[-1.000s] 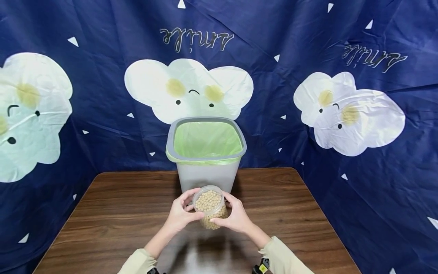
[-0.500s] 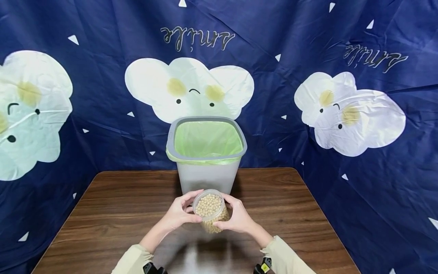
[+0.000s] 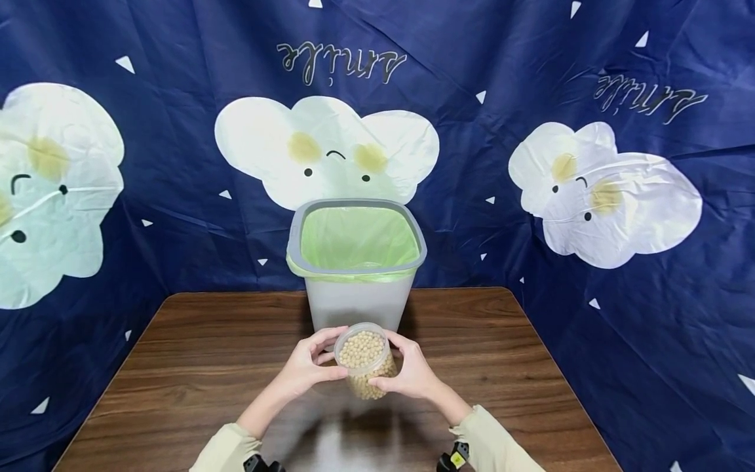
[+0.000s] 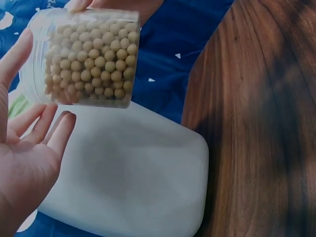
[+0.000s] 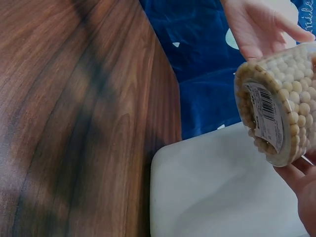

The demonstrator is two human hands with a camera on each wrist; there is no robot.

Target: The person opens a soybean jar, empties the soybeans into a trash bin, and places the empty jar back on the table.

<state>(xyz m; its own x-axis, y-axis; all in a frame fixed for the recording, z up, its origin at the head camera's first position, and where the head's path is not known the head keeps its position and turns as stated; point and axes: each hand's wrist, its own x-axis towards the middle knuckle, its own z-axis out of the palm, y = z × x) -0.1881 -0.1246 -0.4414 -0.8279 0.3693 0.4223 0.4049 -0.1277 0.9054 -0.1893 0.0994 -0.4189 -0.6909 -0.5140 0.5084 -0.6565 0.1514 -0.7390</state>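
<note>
Both hands hold a clear round plastic jar (image 3: 361, 354) packed with pale beige balls, raised in front of the bin. Its translucent top ring faces up and tilts toward the head camera. My left hand (image 3: 308, 368) pinches that upper end, thumb on the near side and fingers on the far side. Lower on the body, my right hand (image 3: 413, 373) grips the jar with its thumb across the front. The left wrist view shows the balls (image 4: 94, 64) through the jar wall. A white barcode label (image 5: 267, 116) is on the jar's base in the right wrist view.
Directly behind the jar stands a light grey bin (image 3: 360, 298) with a grey rim and a green liner (image 3: 358, 239). It rests at the back of a brown wooden table (image 3: 224, 367). Blue cloth (image 3: 472, 52) with cloud prints hangs behind and on both sides.
The jar has dipped slightly and come back up a little, still between both hands. My left forearm has shifted slightly outward, and my right thumb has slid a bit rightward.
</note>
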